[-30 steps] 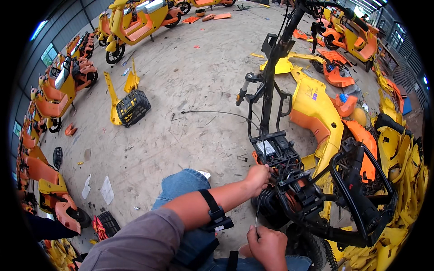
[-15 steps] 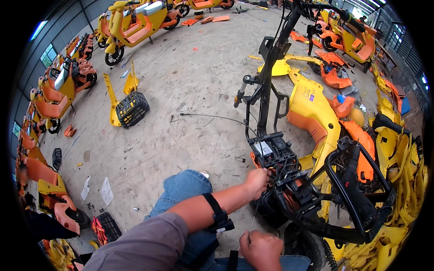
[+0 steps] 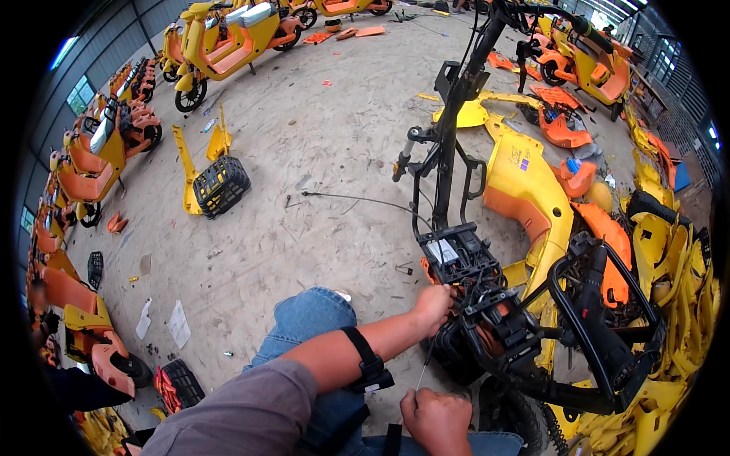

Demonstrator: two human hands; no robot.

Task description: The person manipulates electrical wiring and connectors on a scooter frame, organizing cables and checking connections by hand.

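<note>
A stripped black scooter frame stands at my right, its electronics and wiring exposed. My left hand is closed at the left side of that wiring, fingertips partly hidden among the parts. Below it, my right hand grips a thin metal cable that runs up toward the frame, beside the rear tyre. A black cable also stretches leftward from the frame over the floor. My left forearm, wearing a black strap, crosses above my jeans-clad knee.
Yellow-and-orange scooters line the left and back. A black crate with yellow panels lies left on the floor. Loose yellow body panels crowd the right, near orange pieces. A dark-clothed person is at the left edge.
My right hand has moved slightly left and down along with the cable, and my left hand has dropped a little. The view has shifted slightly; the scooter frame appears unchanged.
</note>
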